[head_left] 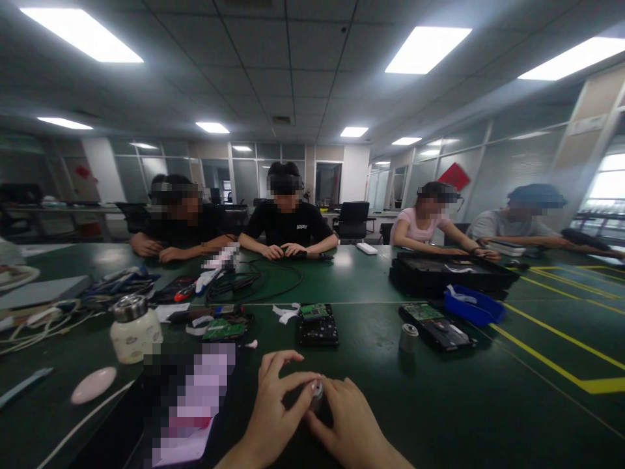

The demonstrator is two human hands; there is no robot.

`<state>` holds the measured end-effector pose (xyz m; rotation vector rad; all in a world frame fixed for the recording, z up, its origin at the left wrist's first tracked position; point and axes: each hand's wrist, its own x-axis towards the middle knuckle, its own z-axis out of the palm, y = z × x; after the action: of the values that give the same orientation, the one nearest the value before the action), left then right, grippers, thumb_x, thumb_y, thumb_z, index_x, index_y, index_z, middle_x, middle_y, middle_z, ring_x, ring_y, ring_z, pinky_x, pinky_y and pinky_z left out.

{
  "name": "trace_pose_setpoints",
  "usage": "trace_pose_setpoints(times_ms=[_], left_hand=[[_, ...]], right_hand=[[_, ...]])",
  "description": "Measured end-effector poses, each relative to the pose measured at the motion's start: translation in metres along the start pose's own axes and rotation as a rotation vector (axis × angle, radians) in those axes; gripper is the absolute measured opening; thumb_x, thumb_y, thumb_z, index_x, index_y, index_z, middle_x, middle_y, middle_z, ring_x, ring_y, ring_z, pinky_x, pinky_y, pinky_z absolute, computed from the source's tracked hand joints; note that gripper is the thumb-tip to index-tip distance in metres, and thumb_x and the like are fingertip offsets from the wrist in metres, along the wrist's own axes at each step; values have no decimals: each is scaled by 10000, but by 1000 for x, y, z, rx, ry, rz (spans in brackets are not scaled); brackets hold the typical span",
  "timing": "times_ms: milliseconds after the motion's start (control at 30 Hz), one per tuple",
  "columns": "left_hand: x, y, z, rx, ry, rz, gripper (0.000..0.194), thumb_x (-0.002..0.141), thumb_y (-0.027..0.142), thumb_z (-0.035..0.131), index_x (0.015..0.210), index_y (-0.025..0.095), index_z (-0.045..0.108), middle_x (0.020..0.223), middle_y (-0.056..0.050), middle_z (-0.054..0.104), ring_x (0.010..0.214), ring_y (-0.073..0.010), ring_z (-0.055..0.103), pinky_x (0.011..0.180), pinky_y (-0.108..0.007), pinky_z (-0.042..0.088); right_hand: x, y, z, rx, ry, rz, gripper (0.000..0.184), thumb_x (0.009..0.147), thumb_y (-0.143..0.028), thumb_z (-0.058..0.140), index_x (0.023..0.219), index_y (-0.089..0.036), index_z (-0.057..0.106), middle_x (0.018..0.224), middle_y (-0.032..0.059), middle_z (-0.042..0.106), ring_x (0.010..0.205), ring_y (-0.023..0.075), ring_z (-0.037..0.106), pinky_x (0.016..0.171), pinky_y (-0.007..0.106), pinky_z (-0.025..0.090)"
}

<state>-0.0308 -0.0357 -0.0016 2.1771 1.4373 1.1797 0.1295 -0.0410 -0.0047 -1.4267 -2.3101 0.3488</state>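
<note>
Close in front of me, a small silver metal cylinder [317, 393], which looks like a small motor, stands between my hands. My left hand [277, 400] pinches at its top with thumb and forefinger, the other fingers raised and curved. Around its right side curl the fingers and thumb of my right hand [349, 417], hiding much of its body. A similar metal cylinder [409, 339] stands upright to the right, beside a black hard drive with a green circuit board [442, 327]. Another such hard drive [318, 329] lies beyond my hands, with a crumpled white strip next to it.
To the left are a cream jar with a metal lid [135, 331], a pink oval object [94, 385] and a dark case [146, 404]. A blue bin [473, 305] and black tray [452, 277] sit right. Several people sit across the green table [371, 286].
</note>
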Motion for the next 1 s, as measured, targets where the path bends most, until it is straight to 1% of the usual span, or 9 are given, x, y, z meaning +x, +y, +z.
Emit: trace_pose_setpoints(times_ms=[167, 267, 400, 467, 567, 667, 767, 900, 1000], left_hand=[[-1, -1, -2, -74, -39, 28, 319, 805, 347, 545, 1117, 360, 614, 1194, -48, 517, 1117, -241, 430, 975, -437, 390], [0, -3, -2, -81, -21, 42, 258, 822, 395, 513, 1005, 327, 682, 1145, -63, 557, 1093, -248, 458, 944, -431, 416], [0, -8, -1, -94, 119, -32, 330, 862, 407, 439, 803, 254, 724, 975, -72, 608, 1003, -237, 508, 896, -410, 442], [0, -7, 0, -97, 150, -48, 253, 833, 390, 499, 835, 256, 714, 972, -62, 602, 999, -231, 510, 906, -407, 436], [0, -3, 2, -99, 109, -52, 193, 782, 368, 586, 914, 293, 704, 1038, -53, 578, 1039, -231, 487, 937, -414, 417], [1, 3, 3, -93, 84, -75, 153, 758, 384, 615, 816, 298, 728, 1028, -52, 580, 1041, -240, 478, 942, -433, 409], [3, 7, 3, -87, 97, -84, 143, 757, 387, 619, 772, 297, 729, 975, -42, 598, 1015, -231, 488, 927, -419, 417], [6, 3, 0, -59, 192, -95, 203, 784, 429, 581, 809, 287, 723, 891, -31, 623, 947, -215, 512, 877, -386, 431], [8, -10, -4, 63, 281, -187, 252, 788, 460, 558, 859, 285, 724, 856, -36, 636, 908, -230, 516, 847, -408, 414]], right_hand=[[2, 4, 5, -8, 23, -5, 274, 823, -329, 494, 1056, -199, 554, 1049, 64, 640, 966, 226, 577, 896, 345, 326], [4, 5, 6, -26, 20, -24, 255, 802, -308, 510, 1028, -200, 558, 998, 54, 652, 905, 216, 590, 823, 317, 354], [4, 2, 3, -43, 35, -41, 208, 820, -338, 508, 967, -202, 566, 948, 45, 654, 855, 207, 593, 766, 299, 363], [3, 0, 1, -36, 46, -33, 205, 836, -343, 494, 971, -205, 564, 944, 40, 654, 864, 206, 595, 790, 306, 361], [2, -1, 0, -46, 34, -14, 257, 842, -338, 486, 1045, -194, 553, 1016, 66, 647, 930, 220, 588, 859, 333, 350], [2, 0, 1, -57, 15, -13, 302, 847, -343, 475, 1092, -179, 540, 1062, 90, 638, 969, 231, 580, 904, 360, 335], [1, 1, 1, -55, 18, -12, 303, 846, -352, 481, 1092, -185, 538, 1045, 80, 641, 952, 226, 583, 908, 363, 332], [1, -1, 0, -61, 26, -11, 251, 842, -368, 496, 1016, -198, 559, 982, 55, 648, 895, 218, 590, 843, 335, 358], [2, -3, -1, -71, 38, -10, 226, 843, -384, 501, 938, -191, 568, 918, 47, 652, 836, 215, 592, 798, 325, 363]])
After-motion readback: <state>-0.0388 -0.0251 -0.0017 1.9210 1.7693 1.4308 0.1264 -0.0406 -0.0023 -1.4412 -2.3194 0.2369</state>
